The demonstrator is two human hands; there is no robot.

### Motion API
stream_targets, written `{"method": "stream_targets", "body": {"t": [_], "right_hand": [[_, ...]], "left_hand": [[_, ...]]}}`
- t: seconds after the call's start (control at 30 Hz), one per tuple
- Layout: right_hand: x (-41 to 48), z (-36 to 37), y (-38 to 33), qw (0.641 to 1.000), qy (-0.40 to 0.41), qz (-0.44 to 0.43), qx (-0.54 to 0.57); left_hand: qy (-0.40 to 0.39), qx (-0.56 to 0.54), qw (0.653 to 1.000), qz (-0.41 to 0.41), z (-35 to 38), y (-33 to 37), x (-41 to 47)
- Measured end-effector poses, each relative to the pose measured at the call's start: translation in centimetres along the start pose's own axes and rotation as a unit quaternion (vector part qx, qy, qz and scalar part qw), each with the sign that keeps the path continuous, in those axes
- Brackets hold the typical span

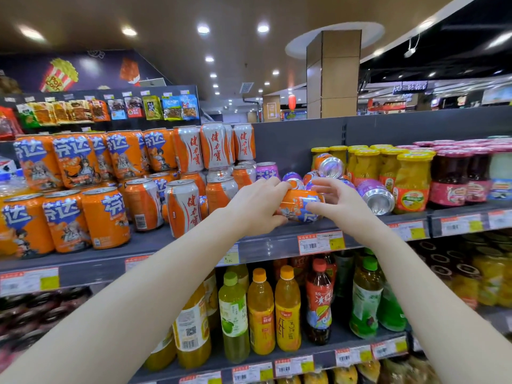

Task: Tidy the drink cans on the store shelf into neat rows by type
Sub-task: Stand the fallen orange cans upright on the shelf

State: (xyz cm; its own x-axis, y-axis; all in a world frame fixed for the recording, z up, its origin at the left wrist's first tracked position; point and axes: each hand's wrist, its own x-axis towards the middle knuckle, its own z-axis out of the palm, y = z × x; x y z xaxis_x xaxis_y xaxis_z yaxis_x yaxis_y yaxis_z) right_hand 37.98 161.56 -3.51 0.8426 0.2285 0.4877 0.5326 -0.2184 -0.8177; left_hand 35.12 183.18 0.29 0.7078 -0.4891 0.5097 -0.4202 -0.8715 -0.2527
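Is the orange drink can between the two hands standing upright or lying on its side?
On its side. The orange drink can runs horizontally, held at its ends by the left hand and the right hand.

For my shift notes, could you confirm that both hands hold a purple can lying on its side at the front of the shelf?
Not quite: the can is orange, not purple, as the head view shows. The left hand and right hand do hold it lying on its side at the front of the shelf.
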Motion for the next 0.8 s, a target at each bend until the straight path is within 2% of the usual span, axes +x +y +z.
{"method": "stream_targets", "body": {"t": [0.1,0.2,0.3,0.43,0.5,0.63,0.73,0.8], "right_hand": [[-0.5,-0.1,0.6,0.996,0.061,-0.009,0.057],[-0.7,0.1,1.0,0.991,0.097,-0.003,0.092],[-0.4,0.5,0.4,0.993,0.063,0.012,0.099],[0.3,0.9,-1.0,0.984,0.035,0.019,0.174],[0.7,1.1,-1.3,0.984,0.045,0.022,0.174],[1.0,2.0,-1.8,0.992,0.075,0.002,0.099],[1.1,2.6,-1.7,0.995,0.085,-0.005,0.051],[1.2,3.1,-1.8,0.996,0.080,0.005,0.041]], "left_hand": [[0.014,-0.038,0.999,-0.019,0.6,0.5,-0.2],[0.045,-0.122,0.990,-0.063,0.9,1.2,-0.6],[0.078,-0.223,0.965,-0.112,1.6,2.0,-0.6],[0.105,-0.300,0.934,-0.164,2.1,2.8,-0.7],[0.088,-0.289,0.937,-0.176,2.1,2.6,-0.6],[0.050,-0.273,0.947,-0.160,1.5,1.9,-0.5],[0.101,-0.236,0.959,-0.122,-0.1,1.4,-1.2],[0.167,-0.156,0.966,-0.119,-1.7,0.1,-2.0]]}}
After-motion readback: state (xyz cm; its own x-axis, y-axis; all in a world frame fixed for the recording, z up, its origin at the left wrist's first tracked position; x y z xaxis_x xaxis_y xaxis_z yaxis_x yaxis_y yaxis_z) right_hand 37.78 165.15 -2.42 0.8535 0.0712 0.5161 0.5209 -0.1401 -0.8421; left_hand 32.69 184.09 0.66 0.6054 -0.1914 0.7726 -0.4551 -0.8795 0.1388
